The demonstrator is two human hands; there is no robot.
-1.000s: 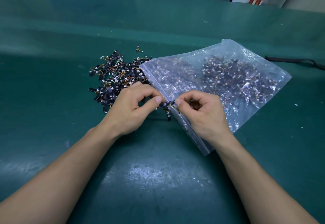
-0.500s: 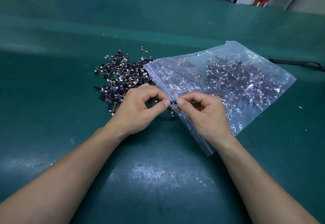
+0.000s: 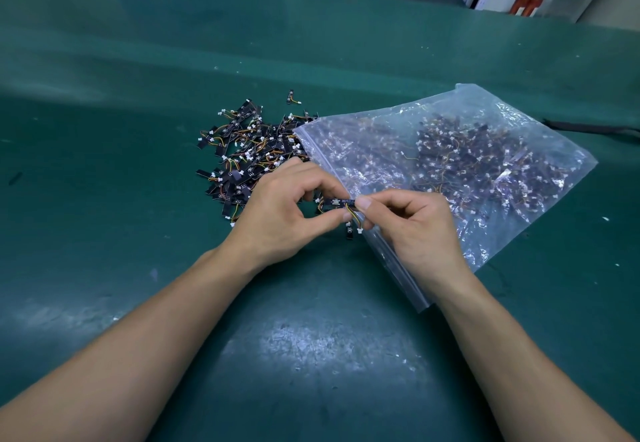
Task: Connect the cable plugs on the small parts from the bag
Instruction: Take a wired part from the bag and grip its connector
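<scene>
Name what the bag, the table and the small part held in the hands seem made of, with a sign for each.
The bag: thin clear plastic film, glossy; it crinkles, glints and shows its contents. The table: green mat, perhaps rubber or vinyl, matt with scuffed pale patches. The part: a black strip, likely circuit board, with coloured wires and a white plug, probably plastic.

- Light is pretty even and cool, coming from overhead, nothing harsh.
- Big pale sheen on the green mat [image 3: 311, 348] up close.
- The plastic bag [image 3: 485, 122] throws loads of tiny white glints.
- Shadows are soft, darkest along the bag's near edge.
- The wide lens bends the mat's far edge, and the top right corner looks smeary.
</scene>
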